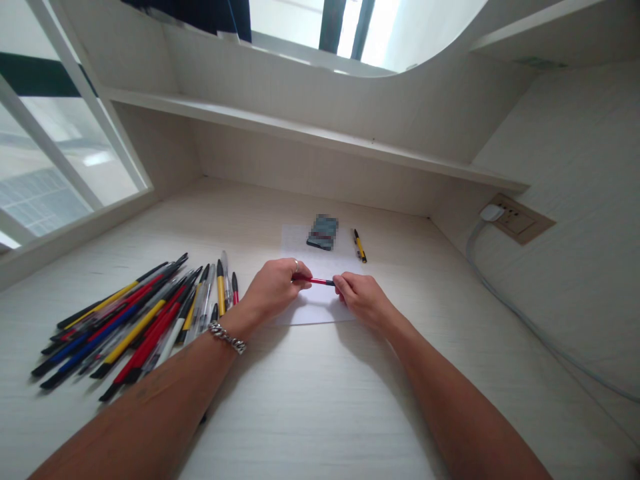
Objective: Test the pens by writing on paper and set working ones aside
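Between my two hands a red pen (320, 281) with black ends lies level above a white sheet of paper (320, 312). My left hand (280, 283) is closed around its left end, and a ring and a chain bracelet show on that arm. At the other end, my right hand (365, 297) pinches the black tip with thumb and fingers. Behind the hands, a small dark grey item (323, 232), blurred over, rests on the far part of the paper. To its right lies a yellow and black pen (360, 245).
A large heap of pens (135, 313) in red, blue, yellow, black and clear spreads over the desk's left side, partly behind my left forearm. A shelf (320, 137) runs along the back. On the right wall, a white plug and cable (493, 213) hang from a socket (525, 219).
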A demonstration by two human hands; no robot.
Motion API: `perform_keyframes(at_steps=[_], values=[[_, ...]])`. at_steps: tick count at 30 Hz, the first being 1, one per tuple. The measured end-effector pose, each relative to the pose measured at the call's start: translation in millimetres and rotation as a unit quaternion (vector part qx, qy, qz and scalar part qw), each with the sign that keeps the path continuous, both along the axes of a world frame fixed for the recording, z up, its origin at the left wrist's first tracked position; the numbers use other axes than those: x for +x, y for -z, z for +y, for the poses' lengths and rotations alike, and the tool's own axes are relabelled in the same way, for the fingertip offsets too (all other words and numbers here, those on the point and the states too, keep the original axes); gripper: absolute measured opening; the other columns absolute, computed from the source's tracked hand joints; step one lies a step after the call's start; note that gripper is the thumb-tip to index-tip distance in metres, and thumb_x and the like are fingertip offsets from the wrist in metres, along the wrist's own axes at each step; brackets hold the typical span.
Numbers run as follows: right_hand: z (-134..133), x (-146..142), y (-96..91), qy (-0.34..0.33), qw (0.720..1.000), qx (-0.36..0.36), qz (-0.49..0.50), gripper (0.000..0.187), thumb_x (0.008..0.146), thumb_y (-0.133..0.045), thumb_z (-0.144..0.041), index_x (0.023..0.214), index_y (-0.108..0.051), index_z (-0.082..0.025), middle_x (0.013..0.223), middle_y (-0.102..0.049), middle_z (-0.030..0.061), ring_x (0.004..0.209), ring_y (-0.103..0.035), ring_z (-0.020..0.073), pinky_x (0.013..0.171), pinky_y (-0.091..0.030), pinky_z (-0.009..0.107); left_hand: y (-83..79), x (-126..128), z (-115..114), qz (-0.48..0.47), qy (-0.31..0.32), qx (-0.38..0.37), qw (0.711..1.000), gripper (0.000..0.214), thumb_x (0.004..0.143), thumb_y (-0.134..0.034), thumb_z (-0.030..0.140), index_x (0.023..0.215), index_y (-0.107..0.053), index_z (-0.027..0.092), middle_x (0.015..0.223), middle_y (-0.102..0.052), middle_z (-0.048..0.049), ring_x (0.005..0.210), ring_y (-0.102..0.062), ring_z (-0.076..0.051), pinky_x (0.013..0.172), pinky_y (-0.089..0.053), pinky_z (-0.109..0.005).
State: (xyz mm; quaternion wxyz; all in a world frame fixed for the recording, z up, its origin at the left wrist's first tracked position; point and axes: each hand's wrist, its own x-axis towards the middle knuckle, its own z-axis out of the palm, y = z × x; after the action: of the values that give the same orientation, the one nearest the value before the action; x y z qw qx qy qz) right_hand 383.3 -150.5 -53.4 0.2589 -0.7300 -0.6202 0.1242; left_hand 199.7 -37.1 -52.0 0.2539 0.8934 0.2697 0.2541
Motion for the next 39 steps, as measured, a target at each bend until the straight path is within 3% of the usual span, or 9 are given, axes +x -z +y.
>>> perform_keyframes(at_steps=[6, 12, 19, 22, 25, 28, 32, 35, 39], values=[[-0.6, 2.1, -0.4, 0.007, 0.998, 0.023, -0.050, 0.042, 0.099, -0.034, -0.038, 0.076, -0.064, -0.020, 0.075, -0.067, 0.0033, 0.067, -0.056, 0.0155, 0.062, -0.035, 0.026, -0.5, 0.5, -0.2, -0.010, 0.000, -0.009, 1.000, 0.013, 0.080, -0.065, 0.025, 0.089, -0.074, 0.022, 0.085, -0.073, -0.0031, 0.078, -0.064, -0.019, 0.071, -0.047, -0.030], [-4.6, -14.6, -7.3, -0.050, 0.970, 0.146, -0.189, 0.021, 0.089, -0.059, -0.028, 0.108, -0.061, -0.019, 0.106, -0.068, 0.0113, 0.100, -0.058, 0.0255, 0.089, -0.037, 0.037, 3.2, 4.1, -4.1, -0.041, -0.006, -0.061, 0.997, 0.022, 0.077, -0.069, 0.024, 0.098, -0.069, 0.022, 0.087, -0.074, -0.0031, 0.080, -0.068, -0.019, 0.077, -0.051, -0.031], [-4.5, -37.7, -5.5, -0.071, 0.965, 0.087, -0.239, 0.019, 0.093, -0.040, -0.013, 0.096, -0.059, -0.016, 0.083, -0.068, 0.0105, 0.076, -0.059, 0.0225, 0.069, -0.039, 0.033, 1.3, 7.9, -14.2, -0.087, 0.050, -0.130, 0.986, 0.029, 0.076, -0.071, 0.029, 0.102, -0.062, 0.021, 0.089, -0.075, -0.0028, 0.084, -0.070, -0.019, 0.078, -0.053, -0.031], [-4.0, -28.1, -5.5, -0.014, 0.985, 0.091, -0.145, 0.022, 0.091, -0.044, -0.015, 0.108, -0.057, -0.017, 0.088, -0.069, 0.0096, 0.076, -0.061, 0.0218, 0.068, -0.040, 0.032, -0.6, 6.4, -11.4, -0.087, 0.029, -0.096, 0.991, 0.047, 0.071, -0.077, 0.035, 0.112, -0.060, 0.021, 0.098, -0.073, -0.0047, 0.089, -0.068, -0.020, 0.081, -0.052, -0.033], [-2.2, -10.1, -6.0, 0.025, 0.989, 0.135, 0.059, 0.022, 0.089, -0.048, -0.017, 0.108, -0.057, -0.021, 0.091, -0.069, 0.0061, 0.077, -0.061, 0.0183, 0.072, -0.043, 0.031, 0.7, 3.5, -3.7, -0.067, -0.011, -0.072, 0.995, 0.054, 0.069, -0.077, 0.040, 0.116, -0.060, 0.021, 0.101, -0.072, -0.0065, 0.087, -0.067, -0.020, 0.079, -0.052, -0.034], [0.7, 5.1, -10.1, 0.033, 0.928, 0.200, 0.314, 0.011, 0.086, -0.056, -0.029, 0.093, -0.054, -0.021, 0.079, -0.064, 0.0016, 0.064, -0.055, 0.0138, 0.062, -0.043, 0.027, 3.4, 0.2, 3.7, -0.036, -0.026, -0.072, 0.996, 0.045, 0.072, -0.074, 0.040, 0.111, -0.064, 0.020, 0.098, -0.072, -0.0064, 0.086, -0.067, -0.020, 0.078, -0.052, -0.033], [0.4, 13.7, -23.6, 0.059, 0.816, 0.210, 0.535, 0.034, 0.080, -0.059, -0.055, 0.080, -0.051, -0.023, 0.057, -0.044, -0.0050, 0.046, -0.038, 0.0104, 0.048, -0.033, 0.026, 4.4, -2.6, 7.0, 0.007, -0.034, -0.069, 0.997, 0.038, 0.075, -0.071, 0.042, 0.104, -0.068, 0.019, 0.092, -0.073, -0.0060, 0.082, -0.067, -0.020, 0.075, -0.051, -0.033], [-3.6, 18.9, -32.0, 0.066, 0.781, 0.176, 0.595, 0.058, 0.078, -0.039, -0.079, 0.062, -0.046, -0.023, 0.049, -0.034, -0.0052, 0.041, -0.032, 0.0107, 0.046, -0.031, 0.027, 2.8, -3.3, 6.6, 0.028, -0.035, -0.064, 0.997, 0.036, 0.075, -0.069, 0.043, 0.103, -0.069, 0.020, 0.089, -0.073, -0.0056, 0.080, -0.067, -0.020, 0.074, -0.050, -0.032], [-8.2, 28.1, -33.7, 0.065, 0.761, 0.182, 0.619, 0.067, 0.075, -0.027, -0.085, 0.050, -0.036, -0.024, 0.042, -0.024, -0.0057, 0.038, -0.025, 0.0107, 0.044, -0.027, 0.028, 0.6, -3.7, 6.3, 0.044, -0.036, -0.055, 0.997, 0.034, 0.076, -0.067, 0.043, 0.100, -0.070, 0.020, 0.092, -0.074, -0.0064, 0.081, -0.067, -0.021, 0.074, -0.049, -0.032]])
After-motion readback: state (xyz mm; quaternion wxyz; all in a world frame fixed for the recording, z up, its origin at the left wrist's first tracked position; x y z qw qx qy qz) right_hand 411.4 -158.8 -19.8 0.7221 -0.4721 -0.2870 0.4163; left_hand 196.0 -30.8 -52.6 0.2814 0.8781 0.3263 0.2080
